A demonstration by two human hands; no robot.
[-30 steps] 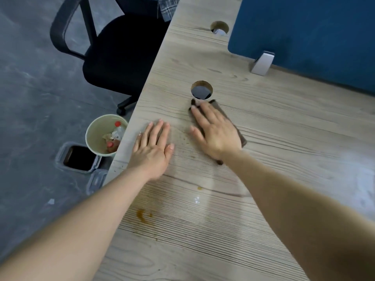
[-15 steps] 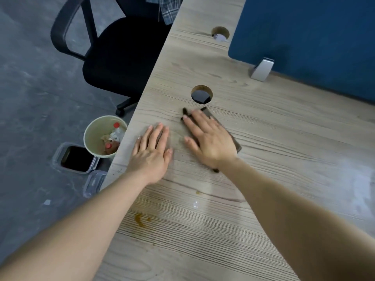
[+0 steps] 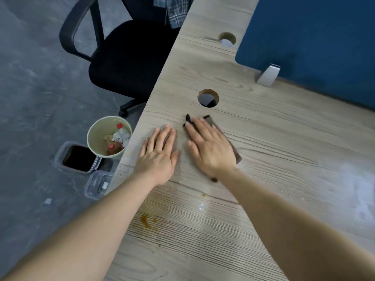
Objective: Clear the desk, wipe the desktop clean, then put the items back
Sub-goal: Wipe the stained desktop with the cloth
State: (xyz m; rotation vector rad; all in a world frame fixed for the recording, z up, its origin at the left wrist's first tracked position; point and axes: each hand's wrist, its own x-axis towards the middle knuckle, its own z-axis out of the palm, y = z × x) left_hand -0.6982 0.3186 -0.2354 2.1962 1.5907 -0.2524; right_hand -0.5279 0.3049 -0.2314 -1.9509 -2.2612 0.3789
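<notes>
Near the desk's left edge, at about nine o'clock of the view's centre, left hand (image 3: pixel 157 157) flat on the desktop (image 3: pixel 274 138), fingers straight, holding nothing, merely bracing. Just beside it at three o'clock, right hand (image 3: pixel 211 149) spread flat over a dark cloth (image 3: pixel 236 155), pressing rather than gripping, fingers straight and thumb not curled round anything. Cloth almost wholly under the palm, dark corners peeking out at twelve o'clock past the fingertips, along the three o'clock side, and at six o'clock by the wrist; no pinch on it, only downward pressure. Round cable hole (image 3: pixel 208 97) close at twelve o'clock of the fingertips: likely trouble there, with a forward stroke able to push the cloth's leading corner into the opening or snag it on the rim. With no real hold, also a chance of the hand sliding off and leaving the cloth bunched. Brown stain (image 3: pixel 147 221) at seven o'clock of the left hand, near the edge, plus a smaller brown spot (image 3: pixel 203 195) and a wet glint at six o'clock of the right wrist, all unwiped as yet; easy to miss under the forearms. Below the edge at nine o'clock, a waste bin (image 3: pixel 95 136) and clear containers (image 3: pixel 78 159) on the floor: wiping outward could sweep drips or crumbs onto them. Probably mid-wipe, with putting the items back not yet begun.
</notes>
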